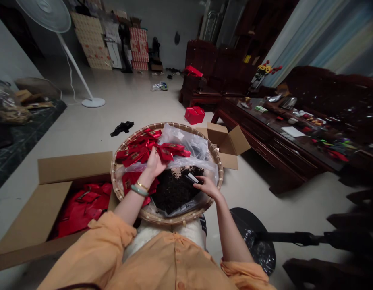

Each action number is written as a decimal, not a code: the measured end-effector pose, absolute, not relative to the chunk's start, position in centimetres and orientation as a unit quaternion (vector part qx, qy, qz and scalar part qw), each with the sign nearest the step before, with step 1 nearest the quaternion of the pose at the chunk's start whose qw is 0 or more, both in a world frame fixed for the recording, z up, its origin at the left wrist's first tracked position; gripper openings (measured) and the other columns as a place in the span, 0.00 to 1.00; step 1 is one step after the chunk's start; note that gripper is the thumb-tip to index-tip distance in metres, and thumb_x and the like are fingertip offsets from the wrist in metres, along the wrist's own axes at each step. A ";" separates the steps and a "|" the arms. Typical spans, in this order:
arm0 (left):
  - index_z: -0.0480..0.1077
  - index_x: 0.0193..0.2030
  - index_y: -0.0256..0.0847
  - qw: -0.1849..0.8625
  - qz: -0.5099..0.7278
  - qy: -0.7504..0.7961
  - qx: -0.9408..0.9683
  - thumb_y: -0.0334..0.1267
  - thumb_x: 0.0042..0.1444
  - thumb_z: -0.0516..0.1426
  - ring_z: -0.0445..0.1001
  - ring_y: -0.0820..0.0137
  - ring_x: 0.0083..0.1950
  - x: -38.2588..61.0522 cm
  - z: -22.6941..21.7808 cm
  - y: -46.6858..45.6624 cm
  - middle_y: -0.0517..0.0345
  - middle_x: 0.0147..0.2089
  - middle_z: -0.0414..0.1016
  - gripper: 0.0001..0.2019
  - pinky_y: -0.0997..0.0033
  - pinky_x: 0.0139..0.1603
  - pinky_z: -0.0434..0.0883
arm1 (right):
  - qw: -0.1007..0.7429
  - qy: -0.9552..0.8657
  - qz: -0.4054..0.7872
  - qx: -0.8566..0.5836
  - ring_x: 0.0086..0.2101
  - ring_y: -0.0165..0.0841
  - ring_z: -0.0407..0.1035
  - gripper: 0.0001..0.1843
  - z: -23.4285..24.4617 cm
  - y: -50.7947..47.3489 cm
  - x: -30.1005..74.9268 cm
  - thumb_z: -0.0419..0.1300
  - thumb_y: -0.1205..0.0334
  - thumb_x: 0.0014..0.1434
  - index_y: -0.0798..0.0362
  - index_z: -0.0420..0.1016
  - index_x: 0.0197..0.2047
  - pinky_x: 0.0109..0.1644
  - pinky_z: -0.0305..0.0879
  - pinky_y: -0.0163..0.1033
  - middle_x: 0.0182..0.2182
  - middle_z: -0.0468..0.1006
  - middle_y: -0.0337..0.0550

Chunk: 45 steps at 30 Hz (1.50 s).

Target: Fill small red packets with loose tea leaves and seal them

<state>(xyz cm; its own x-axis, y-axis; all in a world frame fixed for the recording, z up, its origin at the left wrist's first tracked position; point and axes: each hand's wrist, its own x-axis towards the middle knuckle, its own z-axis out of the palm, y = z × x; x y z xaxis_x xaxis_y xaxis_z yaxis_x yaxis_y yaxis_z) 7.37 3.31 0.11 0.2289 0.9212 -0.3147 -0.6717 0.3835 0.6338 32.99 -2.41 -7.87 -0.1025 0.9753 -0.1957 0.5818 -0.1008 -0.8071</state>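
A round woven bamboo tray [166, 219] rests on my lap, holding a clear plastic bag [186, 141] of dark loose tea leaves [174, 191]. Glossy red sachets [138, 155] lie heaped in the tray's left half. My left hand [154, 163] stands open among them, fingertips against the sachets, with bracelets on its wrist. My right hand [209, 186] is over the tea, its fingers pinching a small white strip-like item [192, 178]. The item's exact kind is hard to tell.
To my left, an open cardboard box [74, 167] holds red packets [83, 211]. Another cardboard box [227, 141] stands behind the tray. A red box [194, 115] and black cloth [122, 128] lie on the floor. A dark wooden table [280, 133] stands right, with a black bag [255, 245] near my right arm.
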 end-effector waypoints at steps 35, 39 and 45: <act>0.66 0.53 0.38 0.209 0.276 0.766 0.542 0.32 0.45 0.59 0.73 0.58 0.48 -5.8 -12.5 -4.4 0.47 0.44 0.75 0.25 0.62 0.49 0.68 | 0.151 -0.682 0.156 -0.698 0.49 0.44 0.66 0.25 -11.7 -3.2 32.9 0.56 0.59 0.54 0.58 0.68 0.55 0.52 0.59 0.44 0.47 0.73 0.56; 0.63 0.56 0.39 0.243 0.317 0.758 0.516 0.35 0.44 0.61 0.74 0.61 0.44 -5.1 -12.5 -4.6 0.50 0.43 0.75 0.29 0.64 0.47 0.70 | 0.190 -0.688 0.165 -0.681 0.49 0.43 0.65 0.24 -11.1 -3.5 32.1 0.56 0.59 0.54 0.55 0.68 0.54 0.52 0.59 0.45 0.48 0.72 0.53; 0.70 0.49 0.35 0.289 0.286 0.761 0.506 0.37 0.45 0.60 0.75 0.58 0.43 -6.0 -12.4 -4.4 0.48 0.37 0.77 0.22 0.61 0.46 0.70 | 0.256 -0.692 0.172 -0.653 0.48 0.42 0.66 0.19 -10.3 -4.2 30.9 0.55 0.60 0.55 0.55 0.72 0.50 0.53 0.60 0.46 0.46 0.74 0.52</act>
<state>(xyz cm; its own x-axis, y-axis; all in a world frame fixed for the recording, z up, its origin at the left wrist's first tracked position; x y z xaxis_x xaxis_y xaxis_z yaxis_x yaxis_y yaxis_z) -6.01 -4.39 -12.45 -0.3210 0.9353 -0.1493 0.6045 0.3236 0.7279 30.86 -4.24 -10.34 -0.0178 0.9915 0.1293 0.8155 0.0892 -0.5718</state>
